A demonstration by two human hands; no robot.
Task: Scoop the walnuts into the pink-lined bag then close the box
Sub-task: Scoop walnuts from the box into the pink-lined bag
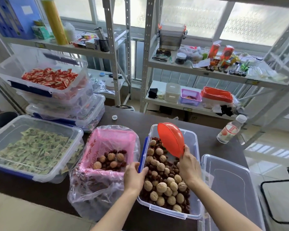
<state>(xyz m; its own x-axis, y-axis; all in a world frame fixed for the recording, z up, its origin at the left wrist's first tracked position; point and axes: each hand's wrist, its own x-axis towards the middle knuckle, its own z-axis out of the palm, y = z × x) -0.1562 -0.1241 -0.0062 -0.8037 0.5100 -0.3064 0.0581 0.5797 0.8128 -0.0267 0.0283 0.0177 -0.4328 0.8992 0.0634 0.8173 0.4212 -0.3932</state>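
Note:
A clear plastic box (pixel 194 164) with blue latches stands open on the dark table, holding walnuts (pixel 163 187) mixed with red dates. My right hand (pixel 188 165) grips the handle of an orange scoop (pixel 171 139), whose bowl is raised over the box's far end. My left hand (pixel 134 175) holds the box's left rim by the blue latch. Left of the box sits the pink basket lined with a clear bag (pixel 107 157); a few walnuts and dates lie inside. The box's clear lid (pixel 230 185) lies to the right.
A lidded box of green packets (pixel 32 147) sits at the left. Stacked boxes with red packets (pixel 48 79) stand behind it. A water bottle (pixel 230 129) and a loose cap (pixel 114 117) rest on the table's far side. Metal shelves (pixel 147 67) rise beyond.

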